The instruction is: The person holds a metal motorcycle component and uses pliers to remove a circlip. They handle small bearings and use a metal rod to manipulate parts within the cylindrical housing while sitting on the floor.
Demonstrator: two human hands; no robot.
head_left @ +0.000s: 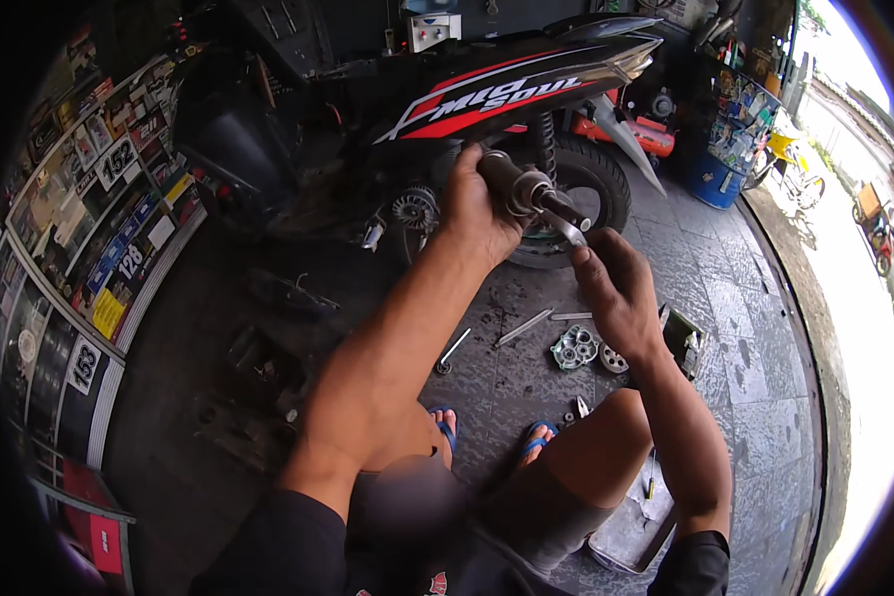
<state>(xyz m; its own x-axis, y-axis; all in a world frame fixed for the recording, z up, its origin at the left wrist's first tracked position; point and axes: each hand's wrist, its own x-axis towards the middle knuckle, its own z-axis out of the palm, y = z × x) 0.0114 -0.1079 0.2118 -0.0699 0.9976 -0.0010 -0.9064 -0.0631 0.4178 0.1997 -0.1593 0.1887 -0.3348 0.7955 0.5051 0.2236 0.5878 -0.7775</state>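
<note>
Along the left, a tall display cabinet packed with colourful boxes and packets; at the back, a white water dispenser; toward the right, a red compressor near a sticker-covered blue drum, with a yellow motorbike in sunlight outside.

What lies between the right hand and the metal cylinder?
In the head view, a silver wrench-like tool reaches from the right hand toward the metal cylinder.

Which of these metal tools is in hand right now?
The shiny tool in the right hand, up at the dark cylindrical part; the long tools lie on the floor.
</note>
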